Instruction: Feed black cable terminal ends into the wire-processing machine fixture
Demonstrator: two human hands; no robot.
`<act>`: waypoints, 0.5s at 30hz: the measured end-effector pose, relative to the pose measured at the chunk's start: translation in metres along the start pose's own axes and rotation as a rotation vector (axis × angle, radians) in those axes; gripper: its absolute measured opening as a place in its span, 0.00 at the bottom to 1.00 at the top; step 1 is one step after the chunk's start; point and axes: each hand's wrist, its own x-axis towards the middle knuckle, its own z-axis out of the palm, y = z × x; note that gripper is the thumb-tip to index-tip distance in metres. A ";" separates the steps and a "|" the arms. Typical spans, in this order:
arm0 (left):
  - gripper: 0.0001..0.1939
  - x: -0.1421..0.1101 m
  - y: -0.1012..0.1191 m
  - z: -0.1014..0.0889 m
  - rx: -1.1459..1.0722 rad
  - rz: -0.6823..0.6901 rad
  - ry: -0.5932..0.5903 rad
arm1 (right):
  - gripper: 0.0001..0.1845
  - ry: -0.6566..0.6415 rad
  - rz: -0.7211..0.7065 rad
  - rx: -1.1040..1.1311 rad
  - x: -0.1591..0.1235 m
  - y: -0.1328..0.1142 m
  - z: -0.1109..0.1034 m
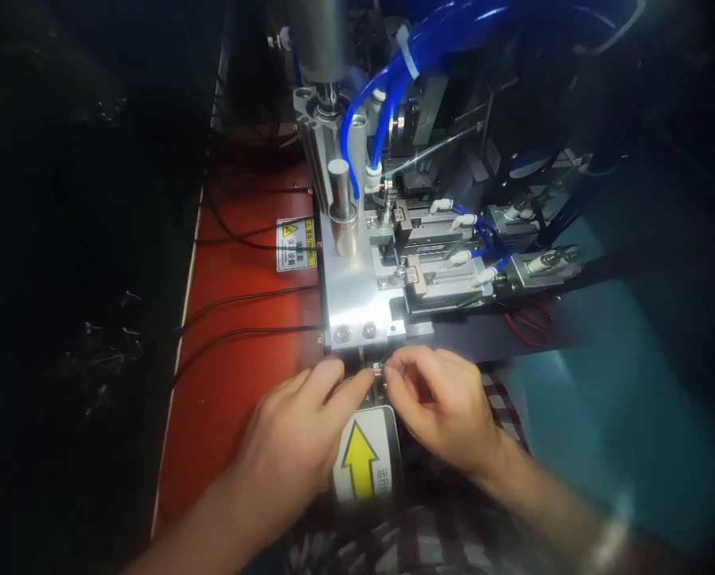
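Observation:
At the front end of a metal feed track [376, 393], both hands meet over a tiny light-coloured part [378, 368] with fine thread-like leads; its kind is too small to tell. My left hand [306, 423] lies on the left of the track, its thumb tip pressed against the part's left side and its other fingers curled. From the right, my right hand [444, 399] pinches at the part's right edge with thumb and forefinger. Whatever sits between those fingertips is mostly hidden. Directly beyond the hands stands the machine's bright metal block [357, 295].
Below the hands is a label with a yellow arrow [359, 463]. Blue air hoses [387, 96] arch over the machine, and small air cylinders [446, 283] extend rightward. Black cables [243, 295] cross the orange-red surface [231, 391] on the left, near a warning sticker [295, 244].

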 end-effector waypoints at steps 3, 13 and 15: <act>0.19 0.000 0.000 0.000 0.009 0.007 0.005 | 0.04 0.030 -0.023 -0.023 -0.001 0.002 0.000; 0.19 0.001 0.000 0.000 0.036 0.037 0.037 | 0.07 -0.173 0.372 0.405 -0.003 0.002 0.002; 0.19 0.002 0.000 0.000 0.036 0.041 0.044 | 0.06 -0.197 0.457 0.532 -0.002 0.001 0.003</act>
